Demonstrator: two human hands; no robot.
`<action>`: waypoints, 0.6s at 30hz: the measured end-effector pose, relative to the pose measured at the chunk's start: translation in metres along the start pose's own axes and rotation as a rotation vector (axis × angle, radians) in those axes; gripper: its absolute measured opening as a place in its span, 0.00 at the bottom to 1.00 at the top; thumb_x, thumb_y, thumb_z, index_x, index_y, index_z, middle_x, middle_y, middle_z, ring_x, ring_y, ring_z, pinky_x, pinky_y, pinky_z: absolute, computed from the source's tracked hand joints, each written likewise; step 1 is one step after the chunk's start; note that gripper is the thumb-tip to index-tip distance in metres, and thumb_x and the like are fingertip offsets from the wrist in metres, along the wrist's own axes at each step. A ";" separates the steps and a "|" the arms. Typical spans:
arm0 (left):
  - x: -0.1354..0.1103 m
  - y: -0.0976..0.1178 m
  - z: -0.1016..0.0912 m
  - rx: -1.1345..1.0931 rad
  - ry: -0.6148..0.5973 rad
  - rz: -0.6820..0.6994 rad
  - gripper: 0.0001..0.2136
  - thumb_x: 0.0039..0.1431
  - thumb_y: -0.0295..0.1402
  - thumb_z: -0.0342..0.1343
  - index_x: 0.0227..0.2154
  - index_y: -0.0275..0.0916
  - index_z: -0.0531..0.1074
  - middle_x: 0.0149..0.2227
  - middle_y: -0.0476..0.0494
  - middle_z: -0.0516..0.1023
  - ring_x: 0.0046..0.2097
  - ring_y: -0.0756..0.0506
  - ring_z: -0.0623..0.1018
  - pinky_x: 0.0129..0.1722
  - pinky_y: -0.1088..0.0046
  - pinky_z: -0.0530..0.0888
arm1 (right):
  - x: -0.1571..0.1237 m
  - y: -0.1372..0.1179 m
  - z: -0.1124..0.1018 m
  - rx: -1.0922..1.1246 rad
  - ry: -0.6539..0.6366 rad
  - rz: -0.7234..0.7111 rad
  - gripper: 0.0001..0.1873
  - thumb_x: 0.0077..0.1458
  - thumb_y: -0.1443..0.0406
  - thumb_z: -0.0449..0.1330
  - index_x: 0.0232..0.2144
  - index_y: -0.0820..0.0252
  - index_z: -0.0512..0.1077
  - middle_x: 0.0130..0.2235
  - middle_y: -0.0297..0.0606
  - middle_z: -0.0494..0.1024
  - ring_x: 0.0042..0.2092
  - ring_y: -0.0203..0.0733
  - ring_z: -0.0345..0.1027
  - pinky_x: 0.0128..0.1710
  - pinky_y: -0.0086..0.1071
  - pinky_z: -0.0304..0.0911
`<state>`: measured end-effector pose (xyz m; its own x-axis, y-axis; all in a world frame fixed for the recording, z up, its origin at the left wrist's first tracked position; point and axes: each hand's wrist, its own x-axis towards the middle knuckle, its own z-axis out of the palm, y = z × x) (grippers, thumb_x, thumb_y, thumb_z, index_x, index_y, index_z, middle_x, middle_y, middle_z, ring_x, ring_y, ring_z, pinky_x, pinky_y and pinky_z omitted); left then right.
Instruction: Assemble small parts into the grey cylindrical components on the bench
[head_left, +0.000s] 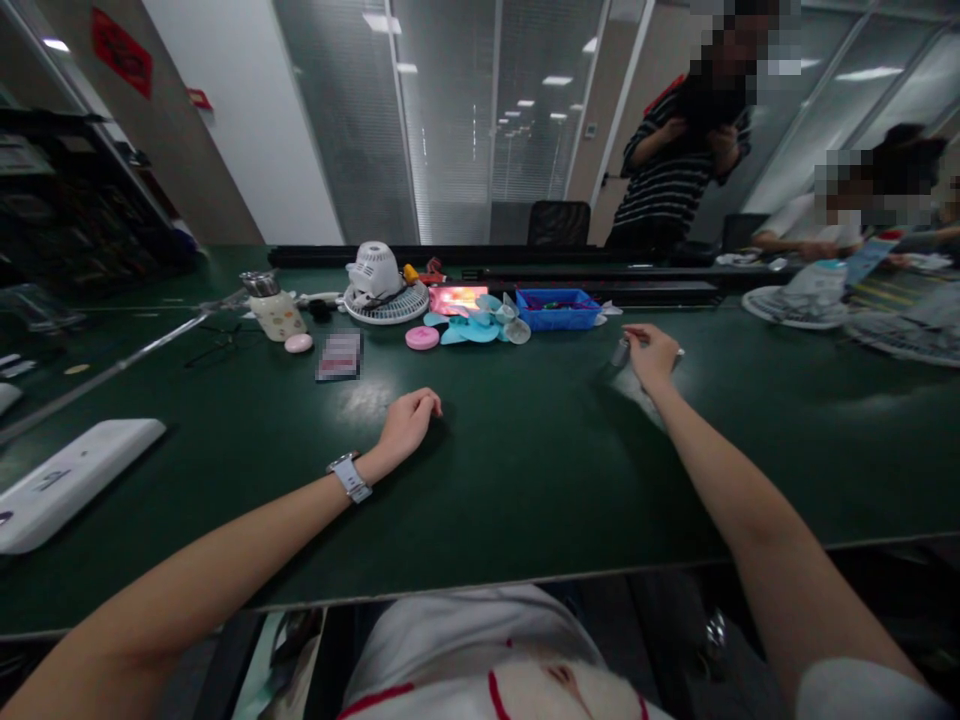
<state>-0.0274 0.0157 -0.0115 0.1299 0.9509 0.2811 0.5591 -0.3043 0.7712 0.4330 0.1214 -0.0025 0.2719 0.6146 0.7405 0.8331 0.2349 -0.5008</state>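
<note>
My left hand (pixel 409 422) rests on the green table, its fingers curled loosely together, and nothing shows in them. On that wrist is a watch (pixel 350 477) with a pale strap. Farther right and forward, my right hand (pixel 654 357) is closed, fingertips pinched downward. A small grey piece (pixel 620 352) shows beside its fingertips. Beneath the palm lies a whitish, see-through, crumpled thing (pixel 641 398), perhaps thin plastic. What the right fingers grip is too small to make out.
Along the back stand a patterned bottle (pixel 276 308), a white fan part (pixel 375 270), light-blue fan blades (pixel 476 328), a pink round piece (pixel 422 338) and a blue basket (pixel 556 310). A white case (pixel 79 480) lies left. Two other people are beyond the table.
</note>
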 end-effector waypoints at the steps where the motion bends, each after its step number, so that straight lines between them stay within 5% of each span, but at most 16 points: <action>1: 0.000 0.000 0.000 -0.001 -0.001 -0.004 0.13 0.56 0.35 0.43 0.23 0.41 0.69 0.27 0.48 0.75 0.34 0.44 0.74 0.36 0.69 0.67 | 0.000 0.000 0.001 -0.006 0.001 0.006 0.13 0.55 0.68 0.55 0.39 0.61 0.79 0.40 0.46 0.82 0.39 0.47 0.76 0.46 0.40 0.68; 8: 0.001 -0.002 0.001 -0.011 0.000 0.000 0.13 0.57 0.35 0.42 0.22 0.41 0.69 0.27 0.48 0.75 0.34 0.44 0.74 0.37 0.69 0.66 | 0.001 -0.002 0.002 -0.036 -0.015 0.038 0.13 0.55 0.65 0.56 0.39 0.60 0.78 0.39 0.45 0.82 0.41 0.49 0.76 0.47 0.42 0.68; 12: 0.001 -0.003 0.001 0.003 -0.007 0.002 0.13 0.57 0.35 0.42 0.22 0.41 0.69 0.27 0.49 0.75 0.34 0.44 0.74 0.36 0.69 0.66 | -0.012 -0.003 0.005 -0.068 0.006 0.054 0.20 0.55 0.60 0.59 0.49 0.60 0.75 0.45 0.46 0.81 0.48 0.51 0.75 0.52 0.45 0.65; 15: 0.000 -0.002 0.001 0.004 -0.005 0.000 0.13 0.57 0.35 0.42 0.22 0.41 0.69 0.27 0.49 0.76 0.33 0.45 0.74 0.37 0.69 0.66 | -0.022 0.002 0.011 -0.062 -0.026 0.157 0.31 0.48 0.58 0.65 0.54 0.62 0.70 0.50 0.49 0.78 0.48 0.51 0.74 0.50 0.44 0.66; 18: 0.000 -0.001 0.002 0.015 0.002 0.008 0.13 0.56 0.35 0.42 0.22 0.41 0.69 0.27 0.49 0.76 0.34 0.44 0.74 0.37 0.69 0.66 | -0.024 0.009 0.015 -0.092 -0.049 0.329 0.32 0.46 0.57 0.66 0.52 0.66 0.71 0.47 0.51 0.79 0.45 0.52 0.75 0.49 0.45 0.67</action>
<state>-0.0268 0.0157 -0.0135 0.1327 0.9483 0.2884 0.5701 -0.3110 0.7604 0.4266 0.1204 -0.0315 0.5115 0.6822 0.5225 0.7450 -0.0491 -0.6652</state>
